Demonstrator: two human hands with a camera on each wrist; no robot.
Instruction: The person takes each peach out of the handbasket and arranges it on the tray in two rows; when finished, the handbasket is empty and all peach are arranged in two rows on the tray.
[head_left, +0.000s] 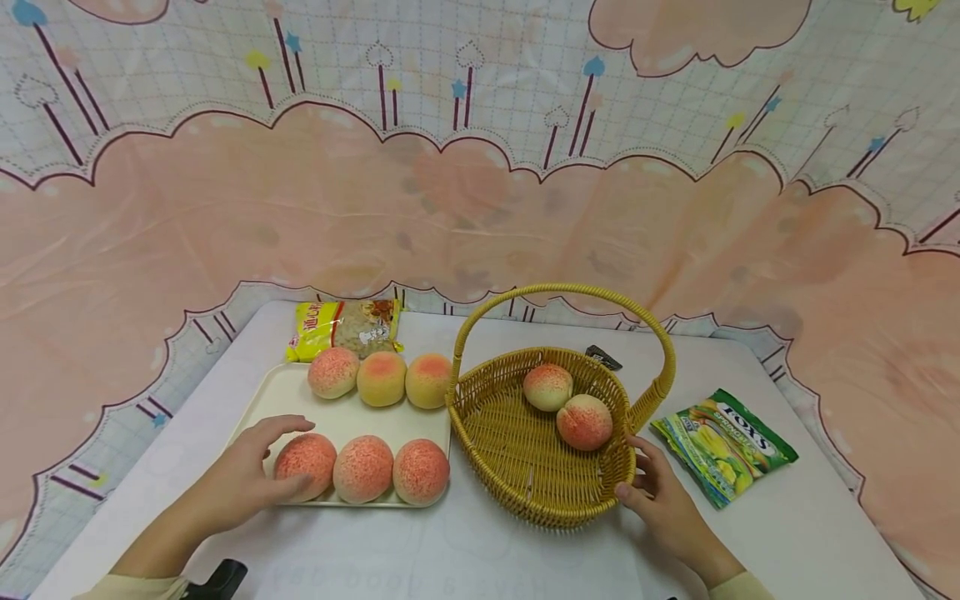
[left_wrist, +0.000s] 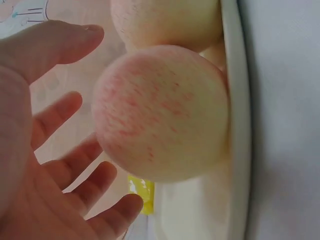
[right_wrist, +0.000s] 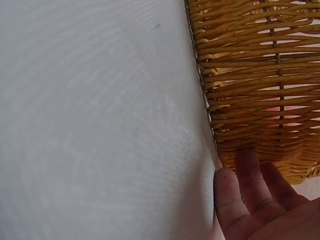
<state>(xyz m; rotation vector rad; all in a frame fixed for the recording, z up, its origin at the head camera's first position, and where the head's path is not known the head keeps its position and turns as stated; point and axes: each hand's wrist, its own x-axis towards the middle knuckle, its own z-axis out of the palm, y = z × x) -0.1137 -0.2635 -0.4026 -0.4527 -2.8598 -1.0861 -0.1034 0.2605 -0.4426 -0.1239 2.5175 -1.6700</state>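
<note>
My left hand (head_left: 243,477) reaches round the left peach (head_left: 307,465) of the tray's front row, thumb and fingers spread. In the left wrist view its fingers stand apart beside that peach (left_wrist: 162,115). Several peaches lie on the cream tray (head_left: 352,419), three in front and three at the back, the back ones yellower. My right hand (head_left: 670,504) holds the right side of a wicker basket (head_left: 517,450), thumb at the rim. The right wrist view has its fingers (right_wrist: 255,185) against the woven outer wall. Two peaches (head_left: 585,422) sit inside the basket.
Behind the tray lies a yellow food bag (head_left: 345,329). A green Fox's candy bag (head_left: 726,447) is right of the basket, and a small black packet (head_left: 603,358) behind it. The basket's tall handle (head_left: 562,288) arches upward. A patterned cloth (head_left: 480,208) hangs behind the white table.
</note>
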